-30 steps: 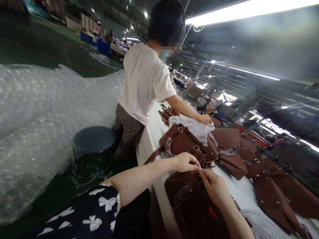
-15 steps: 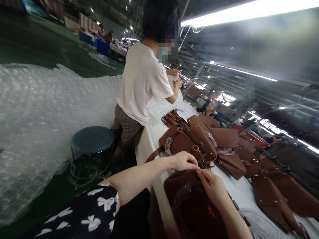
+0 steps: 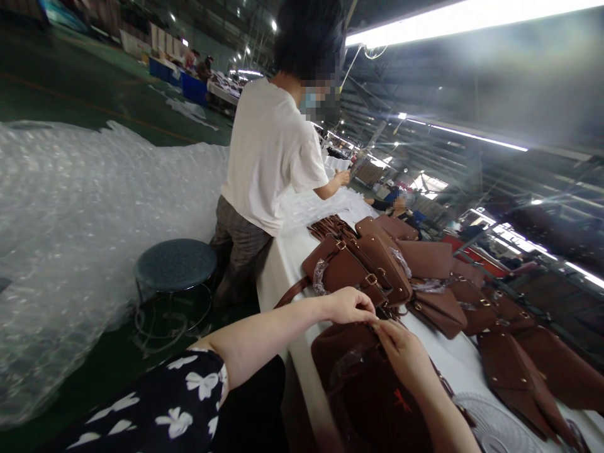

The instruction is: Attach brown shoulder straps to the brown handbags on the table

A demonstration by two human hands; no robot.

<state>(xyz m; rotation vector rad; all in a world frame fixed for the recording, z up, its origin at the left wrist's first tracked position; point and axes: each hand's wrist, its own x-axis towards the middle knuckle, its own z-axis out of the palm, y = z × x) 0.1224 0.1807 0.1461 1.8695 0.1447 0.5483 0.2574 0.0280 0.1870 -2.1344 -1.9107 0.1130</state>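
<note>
Head view: the left hand (image 3: 352, 306) and right hand (image 3: 406, 350) pinch narrowly together above a dark brown leather-look bag (image 3: 372, 393) at the white worktop's (image 3: 289, 253) near edge; anything gripped is indiscernible. Their pose is unchanged, suggesting fine, localised handling.
</note>
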